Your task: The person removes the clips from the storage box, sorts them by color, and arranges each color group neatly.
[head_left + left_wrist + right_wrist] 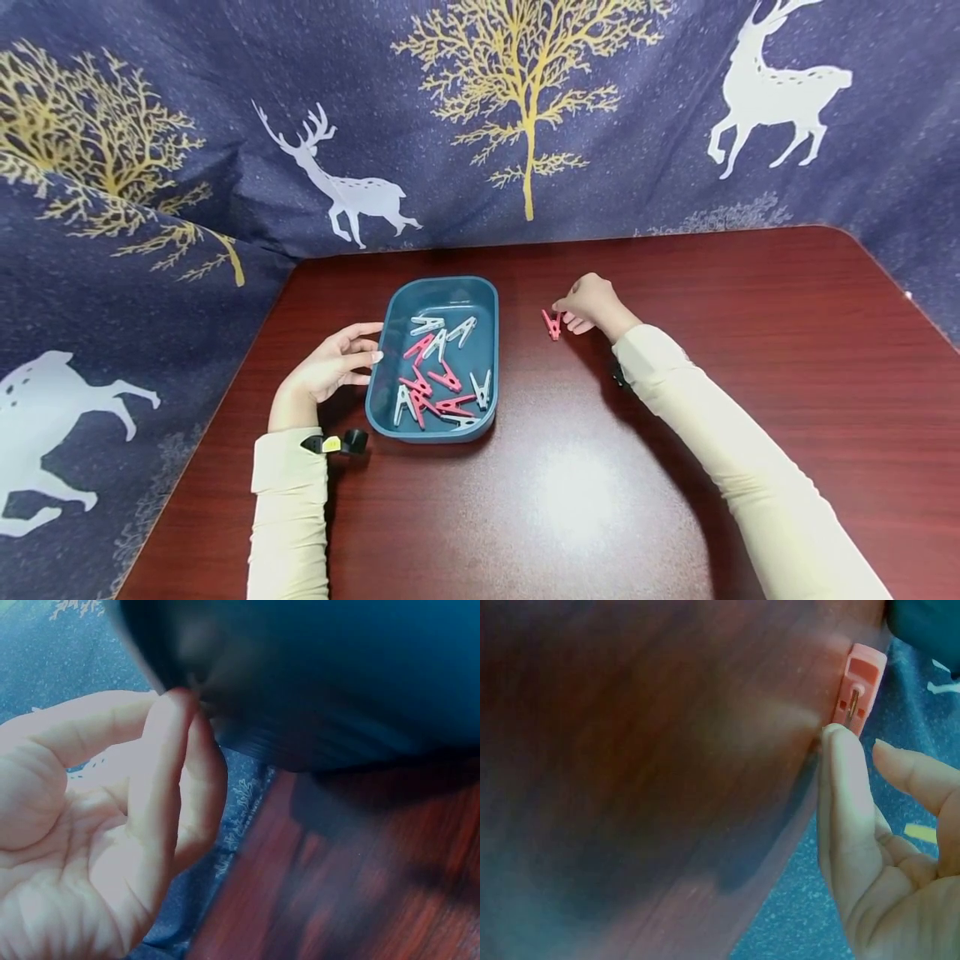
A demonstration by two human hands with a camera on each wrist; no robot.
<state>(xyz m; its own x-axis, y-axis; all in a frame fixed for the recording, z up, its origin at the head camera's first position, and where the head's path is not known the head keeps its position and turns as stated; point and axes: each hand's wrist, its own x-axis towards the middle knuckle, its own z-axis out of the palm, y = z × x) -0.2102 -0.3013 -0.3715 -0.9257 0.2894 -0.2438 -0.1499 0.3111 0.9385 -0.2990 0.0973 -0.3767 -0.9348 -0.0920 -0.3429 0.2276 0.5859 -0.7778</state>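
Note:
A deep teal plastic basin (480, 292) sits left of the table's middle, with several pink and pale blue clothespins (437, 344) lying loose inside. My left hand (330, 367) is at the basin's left side, its fingertips touching the outer wall, as the left wrist view also shows. To the right of the basin, my right hand (592, 304) reaches in from the right and pinches one leg of a pink clothespin (553, 325) at its fingertips. In the right wrist view this clothespin (862, 671) appears edge-on with its metal spring showing; the fingers hide its lower end.
The dark red wooden table (600, 550) has a bright light reflection near the front. A blue cloth (465, 192) printed with deer and golden trees hangs behind the table and along its left side.

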